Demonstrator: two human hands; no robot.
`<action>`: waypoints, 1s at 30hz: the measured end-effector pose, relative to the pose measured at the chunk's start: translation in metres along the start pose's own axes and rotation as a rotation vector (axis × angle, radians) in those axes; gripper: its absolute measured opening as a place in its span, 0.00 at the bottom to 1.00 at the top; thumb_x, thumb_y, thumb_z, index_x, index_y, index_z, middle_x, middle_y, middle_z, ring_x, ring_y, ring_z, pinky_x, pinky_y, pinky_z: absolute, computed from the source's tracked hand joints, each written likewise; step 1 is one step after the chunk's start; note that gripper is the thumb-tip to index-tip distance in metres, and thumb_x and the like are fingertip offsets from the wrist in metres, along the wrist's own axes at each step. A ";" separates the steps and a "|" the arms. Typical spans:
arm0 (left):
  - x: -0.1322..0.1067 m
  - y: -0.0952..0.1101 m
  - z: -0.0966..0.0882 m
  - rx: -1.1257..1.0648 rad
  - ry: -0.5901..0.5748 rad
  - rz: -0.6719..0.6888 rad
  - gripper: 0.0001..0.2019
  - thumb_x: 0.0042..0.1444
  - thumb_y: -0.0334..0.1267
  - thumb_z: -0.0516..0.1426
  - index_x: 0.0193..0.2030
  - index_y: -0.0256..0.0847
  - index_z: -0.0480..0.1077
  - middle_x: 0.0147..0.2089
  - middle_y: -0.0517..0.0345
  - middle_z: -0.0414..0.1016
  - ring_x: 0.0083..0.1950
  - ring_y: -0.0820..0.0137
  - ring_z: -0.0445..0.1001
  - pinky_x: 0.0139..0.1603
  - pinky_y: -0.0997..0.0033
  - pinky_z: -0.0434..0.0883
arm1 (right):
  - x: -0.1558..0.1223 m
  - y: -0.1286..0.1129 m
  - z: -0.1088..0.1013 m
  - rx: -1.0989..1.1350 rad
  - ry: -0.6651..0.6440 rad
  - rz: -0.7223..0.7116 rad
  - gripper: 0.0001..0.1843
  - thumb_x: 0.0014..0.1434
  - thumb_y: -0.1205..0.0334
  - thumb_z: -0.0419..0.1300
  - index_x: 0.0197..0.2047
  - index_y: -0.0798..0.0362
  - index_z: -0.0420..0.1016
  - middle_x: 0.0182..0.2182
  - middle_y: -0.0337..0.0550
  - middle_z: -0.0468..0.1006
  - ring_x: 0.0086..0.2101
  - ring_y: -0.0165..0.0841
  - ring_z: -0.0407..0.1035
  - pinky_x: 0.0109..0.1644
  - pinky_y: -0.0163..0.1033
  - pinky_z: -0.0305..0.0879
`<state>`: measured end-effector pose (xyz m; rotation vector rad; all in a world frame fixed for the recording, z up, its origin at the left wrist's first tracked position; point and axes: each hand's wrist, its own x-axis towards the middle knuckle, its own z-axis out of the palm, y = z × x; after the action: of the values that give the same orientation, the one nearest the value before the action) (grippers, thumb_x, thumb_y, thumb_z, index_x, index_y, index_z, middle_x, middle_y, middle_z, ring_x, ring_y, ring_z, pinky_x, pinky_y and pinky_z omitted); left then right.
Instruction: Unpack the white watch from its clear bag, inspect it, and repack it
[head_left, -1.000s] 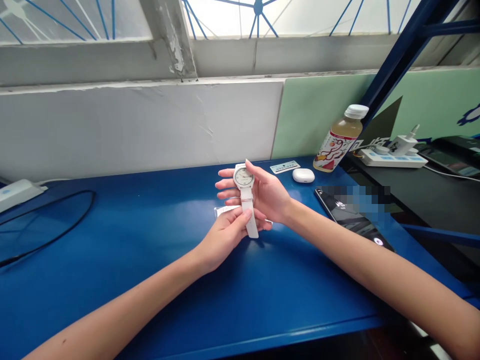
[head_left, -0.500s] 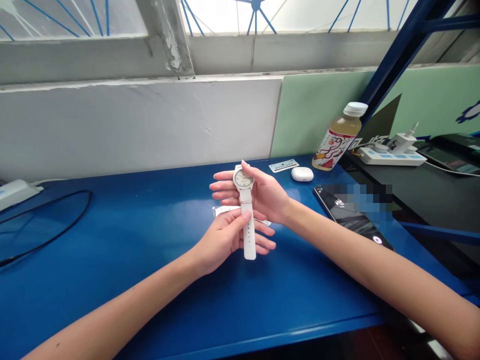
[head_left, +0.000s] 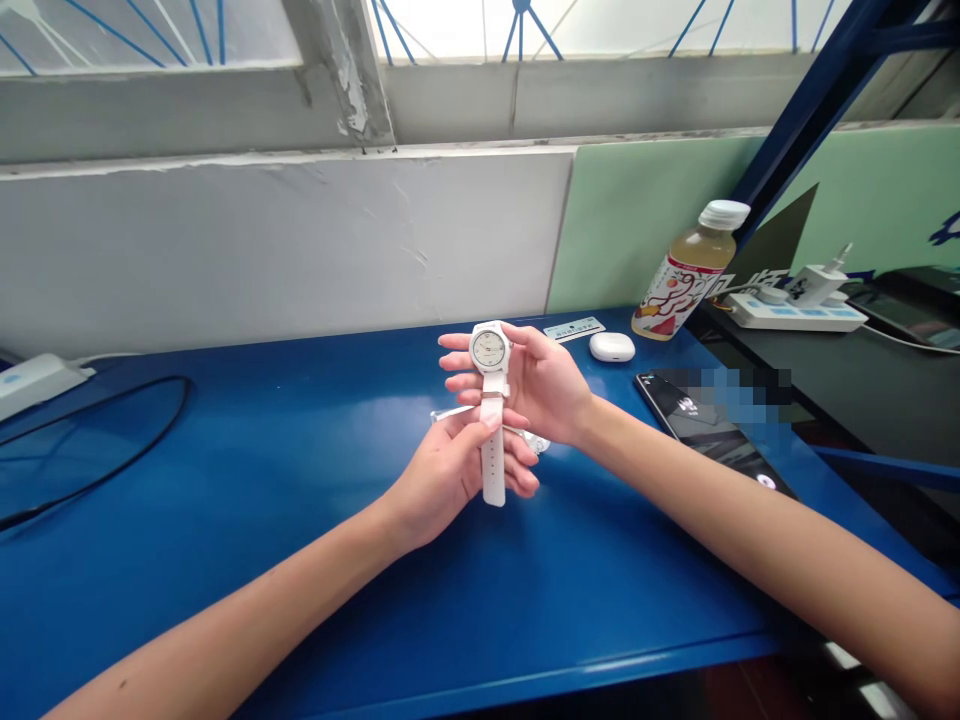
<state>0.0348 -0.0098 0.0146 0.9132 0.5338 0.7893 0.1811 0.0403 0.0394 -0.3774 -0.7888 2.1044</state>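
Note:
A white wristwatch (head_left: 491, 400) with a round pale dial is held upright above the blue table (head_left: 300, 520), its strap hanging straight down. My right hand (head_left: 544, 385) grips the watch case from behind, thumb on its right side and fingers stretched out to the left. My left hand (head_left: 450, 470) pinches the lower strap between thumb and fingers. A clear wrapper with a white label (head_left: 529, 438) lies on the table right behind my hands, partly hidden.
Behind my hands lie a small card (head_left: 574, 328) and a white earbud case (head_left: 611, 346). A juice bottle (head_left: 688, 270) and a dark phone (head_left: 712, 425) sit at the right. A power strip (head_left: 795, 312) lies beyond; a black cable (head_left: 97, 450) loops at the left.
The strap's lower end has swung down and now hangs straight below my left hand. Both hands have kept their hold and risen slightly.

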 end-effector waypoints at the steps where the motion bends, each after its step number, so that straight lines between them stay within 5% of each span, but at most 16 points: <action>1: 0.000 0.000 0.000 0.019 0.014 0.019 0.11 0.64 0.41 0.59 0.42 0.34 0.74 0.33 0.53 0.80 0.31 0.67 0.80 0.36 0.67 0.78 | 0.000 0.000 0.000 -0.008 0.012 -0.008 0.24 0.68 0.56 0.44 0.48 0.62 0.77 0.35 0.48 0.82 0.33 0.33 0.77 0.40 0.36 0.75; 8: -0.002 -0.002 0.005 0.161 0.116 0.125 0.11 0.65 0.41 0.60 0.48 0.36 0.74 0.37 0.54 0.79 0.40 0.67 0.79 0.47 0.66 0.75 | 0.000 0.001 0.000 -0.151 0.169 -0.217 0.10 0.57 0.55 0.67 0.33 0.53 0.77 0.26 0.37 0.77 0.31 0.29 0.75 0.25 0.28 0.68; 12: -0.003 0.000 0.006 0.148 0.044 0.045 0.16 0.68 0.46 0.54 0.47 0.32 0.74 0.35 0.49 0.81 0.37 0.65 0.80 0.44 0.64 0.76 | -0.001 0.003 -0.001 -0.207 0.091 -0.179 0.11 0.58 0.52 0.67 0.33 0.52 0.78 0.35 0.40 0.82 0.39 0.32 0.77 0.42 0.33 0.74; 15: -0.003 0.003 0.006 0.156 -0.011 -0.002 0.16 0.67 0.47 0.55 0.45 0.32 0.74 0.35 0.48 0.81 0.36 0.63 0.81 0.42 0.64 0.76 | -0.003 0.002 -0.002 -0.227 -0.076 -0.057 0.12 0.62 0.54 0.62 0.41 0.53 0.80 0.42 0.44 0.84 0.47 0.36 0.76 0.56 0.40 0.69; 20: -0.003 0.003 0.005 0.118 -0.081 -0.080 0.17 0.67 0.47 0.56 0.44 0.32 0.74 0.37 0.46 0.82 0.37 0.63 0.82 0.43 0.65 0.76 | -0.004 0.000 -0.002 -0.197 -0.130 -0.019 0.13 0.66 0.61 0.55 0.50 0.53 0.78 0.44 0.45 0.84 0.50 0.36 0.75 0.62 0.44 0.64; 23: -0.004 0.002 0.003 0.061 -0.112 -0.093 0.22 0.66 0.53 0.55 0.47 0.32 0.74 0.37 0.44 0.82 0.39 0.62 0.82 0.44 0.64 0.75 | -0.003 -0.003 -0.001 -0.142 -0.044 -0.077 0.13 0.64 0.67 0.55 0.50 0.52 0.76 0.42 0.43 0.84 0.45 0.32 0.77 0.56 0.41 0.68; 25: -0.005 0.001 0.002 0.018 -0.159 -0.057 0.30 0.61 0.61 0.55 0.53 0.32 0.72 0.42 0.41 0.82 0.44 0.58 0.81 0.47 0.61 0.74 | -0.001 -0.007 -0.001 -0.096 0.047 -0.138 0.13 0.63 0.70 0.56 0.49 0.52 0.75 0.34 0.37 0.82 0.33 0.26 0.75 0.43 0.33 0.71; 27: -0.006 0.001 0.001 0.020 -0.201 0.007 0.38 0.53 0.65 0.60 0.60 0.35 0.68 0.50 0.38 0.79 0.51 0.52 0.79 0.52 0.56 0.73 | 0.000 -0.011 -0.002 -0.038 0.138 -0.207 0.11 0.65 0.66 0.54 0.47 0.53 0.75 0.26 0.34 0.75 0.22 0.24 0.66 0.31 0.30 0.68; 30: -0.006 0.001 0.001 0.116 -0.143 0.098 0.39 0.50 0.57 0.67 0.64 0.39 0.65 0.57 0.37 0.75 0.56 0.49 0.76 0.55 0.52 0.71 | 0.002 -0.017 -0.002 0.021 0.220 -0.268 0.19 0.67 0.55 0.46 0.44 0.57 0.75 0.24 0.36 0.70 0.21 0.27 0.61 0.29 0.33 0.66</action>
<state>0.0314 -0.0150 0.0170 1.1007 0.4153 0.7808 0.1915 0.0502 0.0486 -0.4571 -0.6487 1.7853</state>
